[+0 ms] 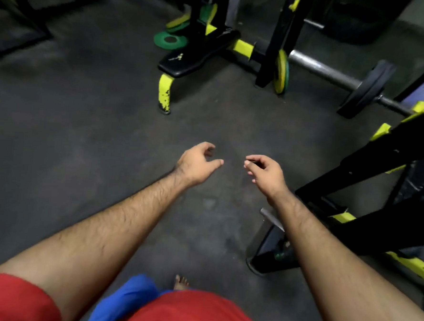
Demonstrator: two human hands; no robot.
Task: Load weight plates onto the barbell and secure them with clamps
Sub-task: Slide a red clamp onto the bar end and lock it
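Head view | both hands (pixel 222 163) loosely curled, holding nothing | between plates, likely | next: fetch green round plate (pixel 170 40) at 11 o'clock for steel barbell (pixel 323 70).

A gym: bench (pixel 200 58), barbell (pixel 320 70), weight plates (pixel 170 40).

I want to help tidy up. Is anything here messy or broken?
Yes. A green plate lies flat on the floor by the bench, not on a rack, with more plates leaning behind it. The bench's yellow leg has chipped paint near its foot. Both hands hold nothing.
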